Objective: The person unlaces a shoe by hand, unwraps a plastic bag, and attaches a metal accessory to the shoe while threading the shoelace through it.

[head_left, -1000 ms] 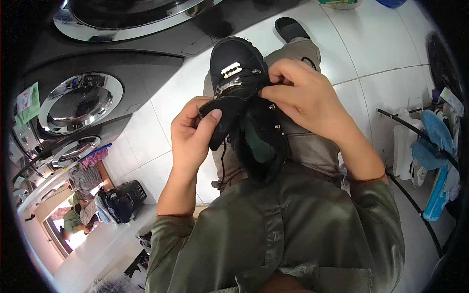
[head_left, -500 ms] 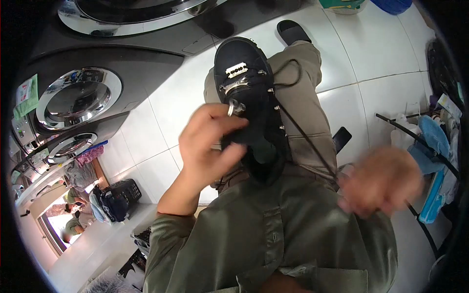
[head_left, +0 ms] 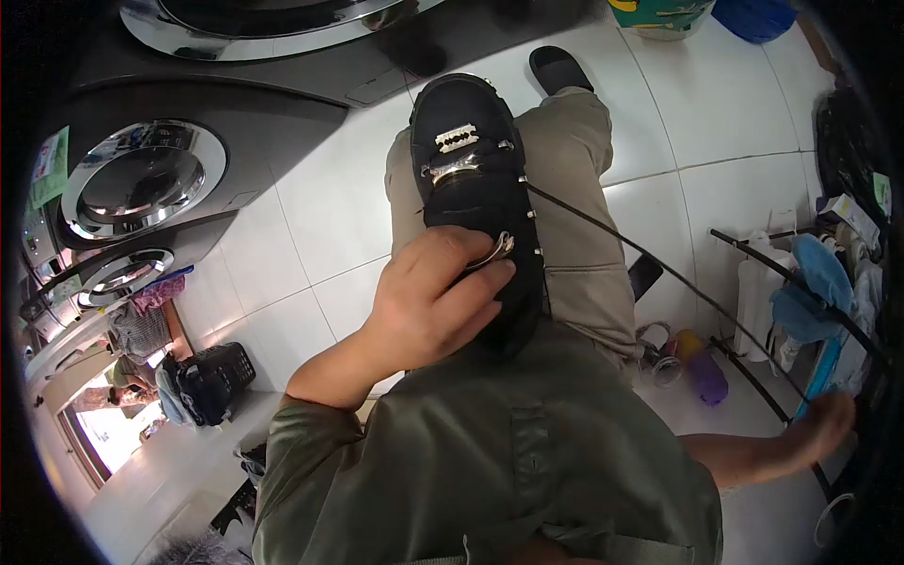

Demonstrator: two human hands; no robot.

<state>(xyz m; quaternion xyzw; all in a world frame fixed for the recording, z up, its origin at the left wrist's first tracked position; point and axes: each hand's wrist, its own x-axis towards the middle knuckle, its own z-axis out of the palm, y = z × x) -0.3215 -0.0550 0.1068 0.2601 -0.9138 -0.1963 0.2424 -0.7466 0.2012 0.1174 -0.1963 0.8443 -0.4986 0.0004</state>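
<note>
A black shoe (head_left: 463,113) with silver metal ornaments rests on my lap, its toe pointing away from me. My left hand (head_left: 435,297) is closed on the shoe's tongue, where a silver metal piece (head_left: 499,250) shows between the fingers. From the shoe's side a black lace (head_left: 650,256) runs taut out to the right. At its far end is my right hand (head_left: 819,433), closed and blurred, with the lace reaching it. Most of the shoe's opening is hidden behind my left hand.
Front-loading washing machines (head_left: 141,179) line the left. A black basket (head_left: 221,377) holds clothes at lower left. A black rack (head_left: 800,282) with blue slippers (head_left: 815,273) stands right. A green container (head_left: 664,14) and a blue one (head_left: 753,17) sit at the top.
My right hand has moved from the shoe far out to the right, and the lace now stretches straight. My left hand has shifted to the shoe's middle, over the tongue.
</note>
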